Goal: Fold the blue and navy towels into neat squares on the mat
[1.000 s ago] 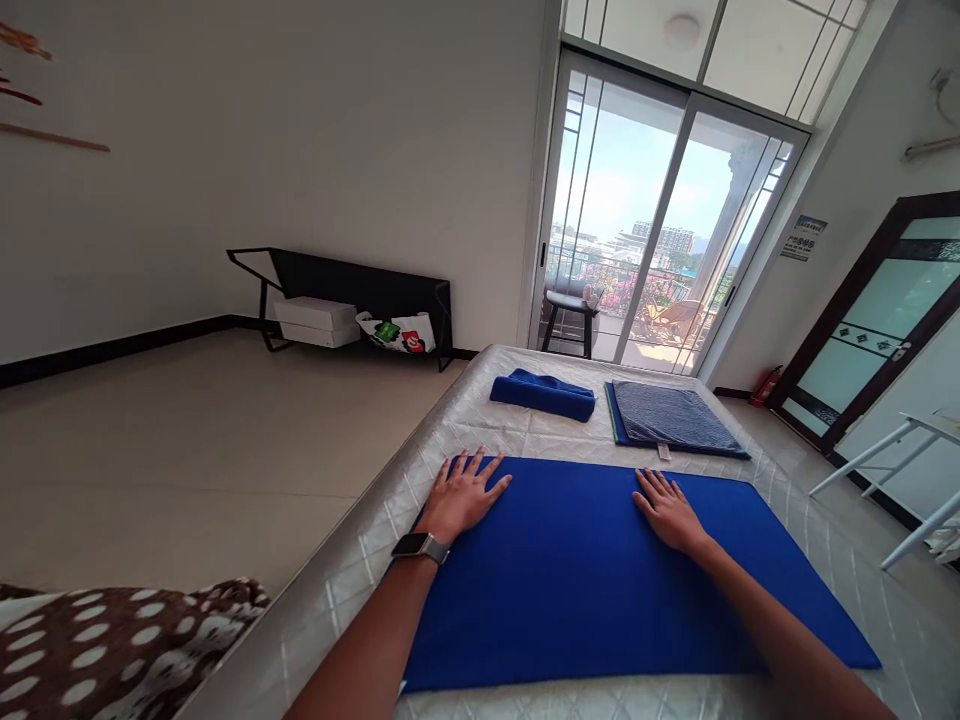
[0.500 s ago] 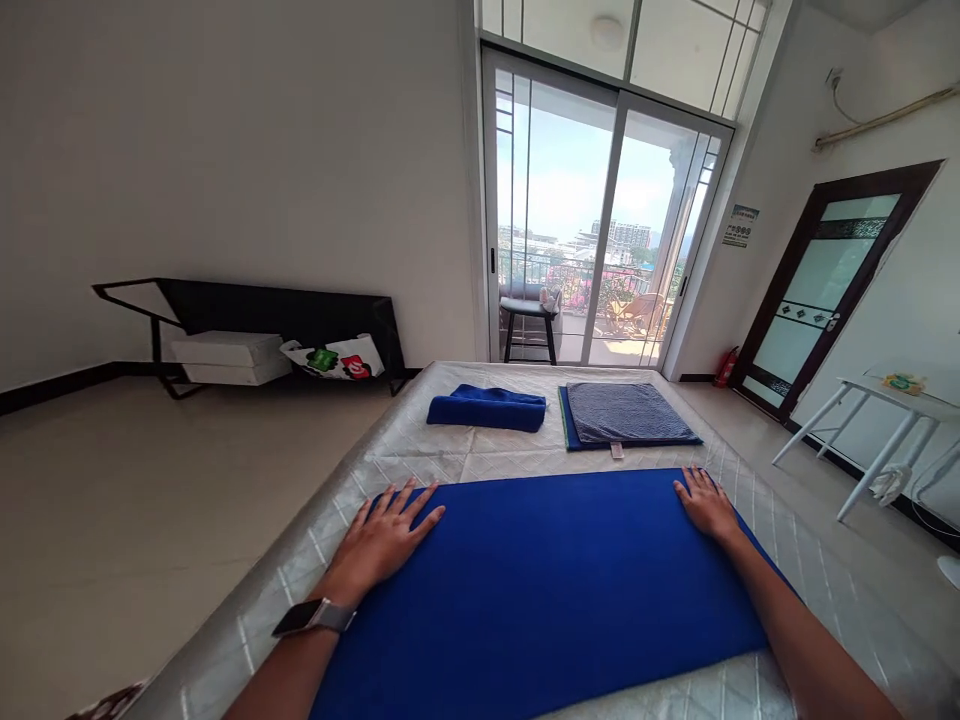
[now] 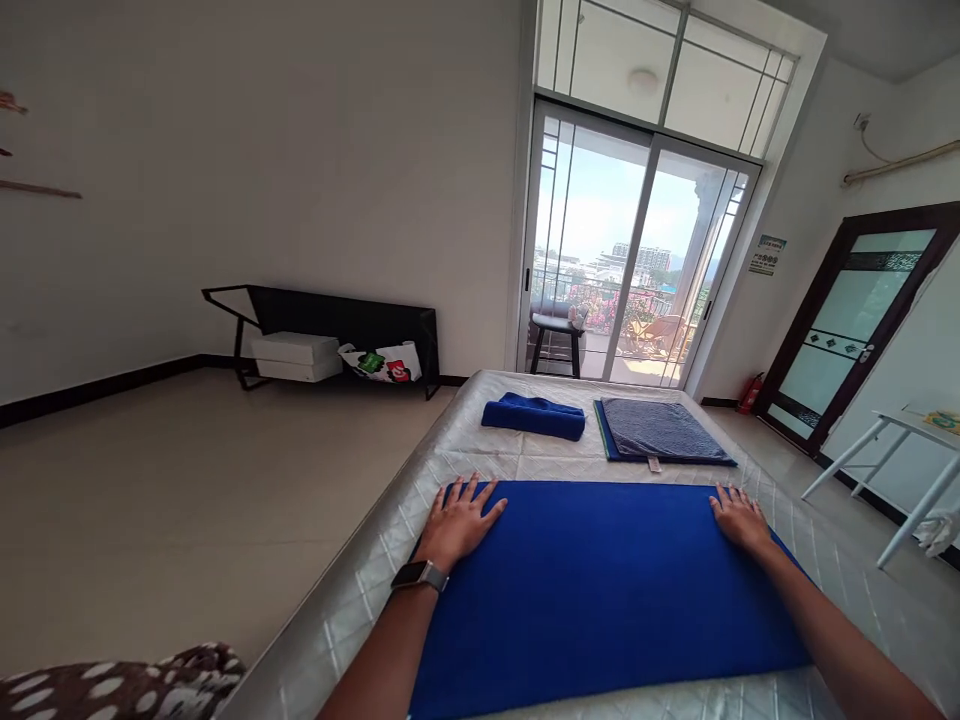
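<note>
A blue towel [image 3: 600, 590] lies spread flat across the mattress [image 3: 360, 610]. My left hand [image 3: 456, 522] rests palm down on its far left corner, fingers spread, with a watch on the wrist. At the far right corner, my right hand [image 3: 739, 518] also lies flat with its fingers stretched out. Beyond them, a folded blue towel [image 3: 532, 416] sits on the left of the mattress. To its right is a flat stack topped by a grey towel [image 3: 660, 428], with a blue layer under it and a small white tag at its near edge.
Brown polka-dot fabric [image 3: 120, 685] shows at the bottom left. A black rack [image 3: 337, 320] with white boxes [image 3: 296, 357] and a printed bag [image 3: 382, 362] stands by the wall. Sliding glass doors [image 3: 637, 250] are behind the bed; a white table [image 3: 919, 428] stands at right.
The view has swung left and tilted up, so everything appears farther right, and more polka-dot fabric shows. Both hands remain flat on the spread towel's far corners.
</note>
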`<state>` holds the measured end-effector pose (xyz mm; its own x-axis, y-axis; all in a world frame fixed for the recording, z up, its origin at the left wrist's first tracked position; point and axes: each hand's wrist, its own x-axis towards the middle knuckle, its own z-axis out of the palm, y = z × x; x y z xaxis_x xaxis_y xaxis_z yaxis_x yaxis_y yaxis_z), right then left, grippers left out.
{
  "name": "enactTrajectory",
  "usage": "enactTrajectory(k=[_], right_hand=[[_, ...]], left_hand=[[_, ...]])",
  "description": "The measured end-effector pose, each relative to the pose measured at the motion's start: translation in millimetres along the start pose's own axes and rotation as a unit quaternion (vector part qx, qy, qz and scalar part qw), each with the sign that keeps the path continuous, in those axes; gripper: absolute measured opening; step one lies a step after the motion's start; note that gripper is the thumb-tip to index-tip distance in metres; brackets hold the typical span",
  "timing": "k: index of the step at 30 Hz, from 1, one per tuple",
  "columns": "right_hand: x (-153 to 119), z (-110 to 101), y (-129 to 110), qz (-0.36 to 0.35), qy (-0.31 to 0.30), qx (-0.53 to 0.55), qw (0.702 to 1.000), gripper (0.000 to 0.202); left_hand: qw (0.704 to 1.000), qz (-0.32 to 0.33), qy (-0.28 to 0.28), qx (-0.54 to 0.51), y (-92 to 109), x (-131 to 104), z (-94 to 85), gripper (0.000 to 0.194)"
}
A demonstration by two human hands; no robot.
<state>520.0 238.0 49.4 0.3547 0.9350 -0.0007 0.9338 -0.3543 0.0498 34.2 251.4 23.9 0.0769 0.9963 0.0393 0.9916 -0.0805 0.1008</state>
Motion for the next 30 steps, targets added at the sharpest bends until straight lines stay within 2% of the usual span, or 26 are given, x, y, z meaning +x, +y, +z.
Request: enactTrajectory(k=[2,4,7,9,11,13,15,18,23,26,28,30], right_hand=[[-9.9,-3.5,-30.3,-0.05,0.04,0.009,0.998,0.06],[-25.3,-5.4,-72.4,-0.136,0.055,0.044,0.988,0.058],[-55.2,-4.8,-142.2,-0.265,0.036,0.104,0.958,0.057],[-73.7,-2.7,-180.3,-0.325,-0.001,0.12,0.938,0.059],[-86.0,-0.3,-203.6,-0.362,-0.041,0.123,0.923,0.062],[-89.5,2.4,-209.7,-0.376,-0.07,0.122,0.916,0.065],[-83.7,5.7,-199.6,-0.368,-0.081,0.12,0.918,0.067],[-60.8,11.0,-158.5,-0.324,-0.074,0.102,0.938,0.067],[-7.9,15.4,-46.7,-0.183,-0.048,0.046,0.981,0.065],[14.6,18.5,12.6,-0.085,-0.044,0.028,0.995,0.065],[22.3,22.1,35.6,-0.054,-0.039,0.029,0.997,0.066],[25.8,26.3,45.3,-0.049,-0.032,0.034,0.998,0.067]], left_hand=[[1.0,-0.002,0.005,-0.005,1.4,0.0,-0.2,0.061],[1.0,-0.009,0.008,-0.008,1.8,1.1,1.9,0.062],[1.0,-0.014,0.011,-0.008,0.5,3.5,6.7,0.062],[1.0,-0.007,0.014,-0.006,-1.2,4.5,9.2,0.061],[1.0,-0.003,0.01,-0.003,-2.9,5.1,10.3,0.062],[1.0,-0.005,0.001,0.0,-4.3,5.3,10.7,0.064],[1.0,-0.006,-0.002,0.007,-5.3,5.4,11.2,0.064],[1.0,-0.002,0.006,0.018,-7.1,6.0,13.8,0.063],[0.999,0.004,0.006,0.04,-14.0,7.5,21.3,0.061],[0.998,0.018,0.008,0.052,-19.5,8.9,25.3,0.06],[0.998,0.016,0.003,0.053,-22.0,9.9,26.9,0.061],[0.999,0.009,-0.001,0.052,-22.8,10.4,27.4,0.063]])
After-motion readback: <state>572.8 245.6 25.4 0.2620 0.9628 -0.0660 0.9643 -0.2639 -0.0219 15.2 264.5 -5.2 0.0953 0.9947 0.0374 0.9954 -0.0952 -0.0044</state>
